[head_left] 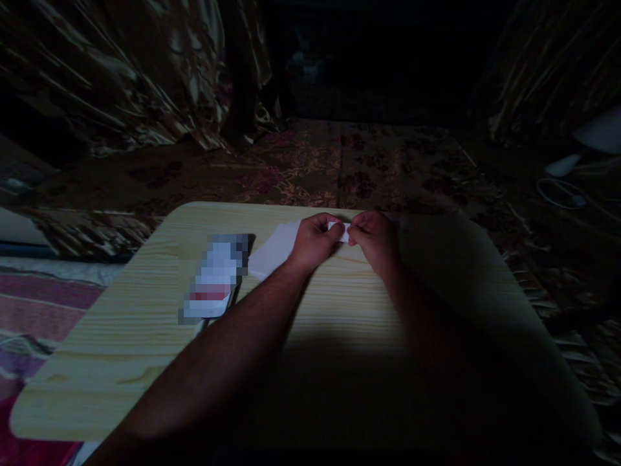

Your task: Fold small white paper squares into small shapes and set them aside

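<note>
Between my two hands is a small piece of white paper [339, 230], mostly covered by the fingers. My left hand [317, 241] pinches it from the left, its thumb lying across the paper. At the paper's right edge, my right hand [376, 236] grips with thumb and fingertips. Both hands are close together near the far edge of the table. White paper sheets [275, 252] lie flat just left of my left hand and are partly hidden by it. Whether the held piece is folded, I cannot tell.
A phone-like object [216, 278], blurred by pixels, lies on the light wooden table [121, 323] at left. Patterned cloth [310, 162] covers a surface beyond. Gold curtains [160, 58] hang behind. A white lamp [599, 133] and a cable [557, 197] are at far right. The room is dim.
</note>
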Demonstrator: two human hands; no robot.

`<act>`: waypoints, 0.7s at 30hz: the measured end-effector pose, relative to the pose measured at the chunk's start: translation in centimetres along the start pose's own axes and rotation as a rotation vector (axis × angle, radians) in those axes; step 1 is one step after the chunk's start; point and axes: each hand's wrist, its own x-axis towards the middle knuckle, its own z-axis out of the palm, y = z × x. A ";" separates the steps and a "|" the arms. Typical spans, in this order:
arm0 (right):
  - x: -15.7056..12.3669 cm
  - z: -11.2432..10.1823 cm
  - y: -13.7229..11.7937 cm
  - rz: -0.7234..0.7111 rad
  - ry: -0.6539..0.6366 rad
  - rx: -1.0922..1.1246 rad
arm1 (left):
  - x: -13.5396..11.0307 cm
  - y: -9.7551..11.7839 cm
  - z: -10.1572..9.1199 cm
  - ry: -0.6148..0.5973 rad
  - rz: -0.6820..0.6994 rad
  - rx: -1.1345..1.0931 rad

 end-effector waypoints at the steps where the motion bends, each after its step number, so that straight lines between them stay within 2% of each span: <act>1: 0.0 0.0 0.1 0.004 -0.005 0.025 | 0.0 0.0 0.0 -0.004 -0.006 -0.010; 21: 0.1 -0.1 0.3 -0.037 -0.040 0.078 | 0.1 -0.1 -0.1 -0.043 0.005 -0.006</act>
